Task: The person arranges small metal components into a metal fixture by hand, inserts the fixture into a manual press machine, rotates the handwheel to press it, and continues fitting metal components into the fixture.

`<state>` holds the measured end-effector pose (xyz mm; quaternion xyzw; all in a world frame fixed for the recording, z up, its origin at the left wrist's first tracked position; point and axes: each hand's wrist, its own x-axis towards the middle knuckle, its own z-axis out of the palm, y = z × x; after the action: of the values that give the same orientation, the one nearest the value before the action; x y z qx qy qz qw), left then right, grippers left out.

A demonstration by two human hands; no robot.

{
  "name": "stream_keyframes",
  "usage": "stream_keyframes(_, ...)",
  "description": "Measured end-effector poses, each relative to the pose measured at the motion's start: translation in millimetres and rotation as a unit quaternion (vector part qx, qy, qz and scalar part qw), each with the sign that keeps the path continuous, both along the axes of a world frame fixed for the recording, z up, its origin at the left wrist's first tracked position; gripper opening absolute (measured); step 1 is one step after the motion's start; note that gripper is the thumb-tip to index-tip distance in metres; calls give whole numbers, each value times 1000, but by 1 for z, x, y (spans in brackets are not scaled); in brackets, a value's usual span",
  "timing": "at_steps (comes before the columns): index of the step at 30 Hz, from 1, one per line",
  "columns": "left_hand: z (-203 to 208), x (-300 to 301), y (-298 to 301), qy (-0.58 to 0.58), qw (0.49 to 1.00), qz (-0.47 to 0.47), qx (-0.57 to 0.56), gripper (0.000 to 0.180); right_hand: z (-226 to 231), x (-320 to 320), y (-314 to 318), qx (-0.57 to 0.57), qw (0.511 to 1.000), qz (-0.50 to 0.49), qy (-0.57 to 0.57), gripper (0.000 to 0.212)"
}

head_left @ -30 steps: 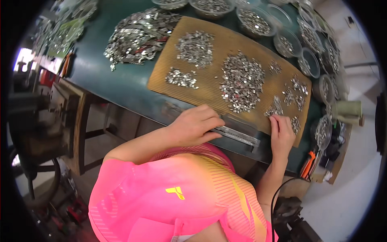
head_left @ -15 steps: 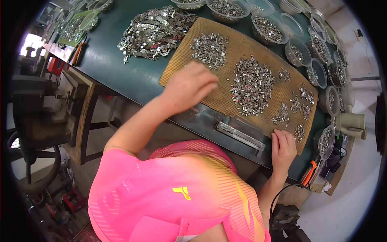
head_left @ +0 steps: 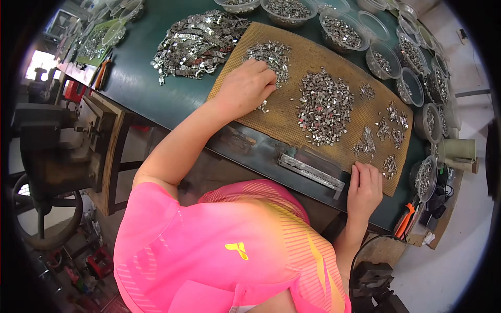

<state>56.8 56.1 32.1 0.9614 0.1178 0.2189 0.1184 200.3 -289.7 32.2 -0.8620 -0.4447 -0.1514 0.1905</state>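
Note:
My left hand [head_left: 244, 87] is over the left part of a tan textured mat [head_left: 292, 112], at the near edge of a pile of small silvery metal pieces [head_left: 271, 55]. Its fingers are curled together, and whatever they pinch is too small or hidden to see. A few loose metal bits [head_left: 262, 107] lie beside its wrist. My right hand [head_left: 366, 189] rests at the mat's near right edge with fingers bent and drawn together; their tips hide anything held. Between the hands, a long slotted metal fixture [head_left: 311, 173] sits along the table's front edge.
A larger pile of metal links [head_left: 324, 107] covers the mat's middle, with smaller heaps [head_left: 365, 142] to its right. Linked metal strips [head_left: 195, 44] are heaped at the back left. Clear plastic bowls [head_left: 342, 32] of parts line the far side. Orange-handled pliers [head_left: 404, 221] lie at right.
My left hand has moved away from the front edge toward the small-piece pile, uncovering loose bits on the mat. My right hand has stayed nearly in place.

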Motion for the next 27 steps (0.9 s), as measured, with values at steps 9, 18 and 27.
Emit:
stream_keyframes(9, 9, -20, 0, -55, 966, 107, -228, 13, 5, -3, -7, 11, 999, 14, 37, 10)
stream_keyframes(18, 0, -46, -13, -140, 914, 62, -377, 12, 15, -3, -10, 63, 987, 64, 132, 12)
stream_keyframes(27, -8, -46, -36, -120, 909, 49, -396, 15, 19, -22, -10, 79, 954, 175, 231, 17)
